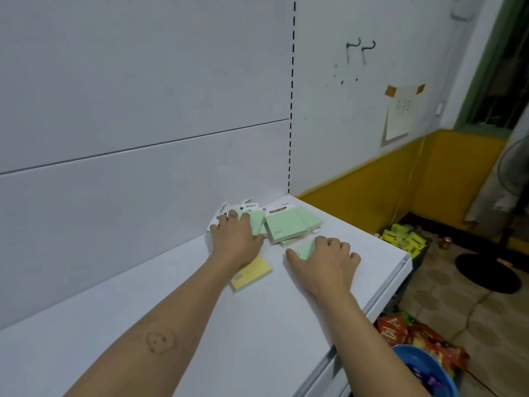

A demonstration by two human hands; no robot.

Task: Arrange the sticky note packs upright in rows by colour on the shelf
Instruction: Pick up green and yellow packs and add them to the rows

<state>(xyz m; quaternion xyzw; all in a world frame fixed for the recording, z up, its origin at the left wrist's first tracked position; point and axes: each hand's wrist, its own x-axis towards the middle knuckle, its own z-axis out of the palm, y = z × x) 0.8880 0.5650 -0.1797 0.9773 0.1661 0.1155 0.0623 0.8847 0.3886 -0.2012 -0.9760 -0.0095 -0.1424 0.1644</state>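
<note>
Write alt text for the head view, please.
Both hands rest flat on a white shelf: the left hand on green sticky note packs lying scattered near the back corner, the right hand covering one green pack. A yellow pack lies flat under the left wrist.

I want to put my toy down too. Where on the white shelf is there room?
Plenty of bare shelf lies near the camera, left of the left hand and its arm, up to the back panel. A narrower strip runs by the front edge, right of the right hand. The far corner is crowded with green packs and a yellow pack.
</note>
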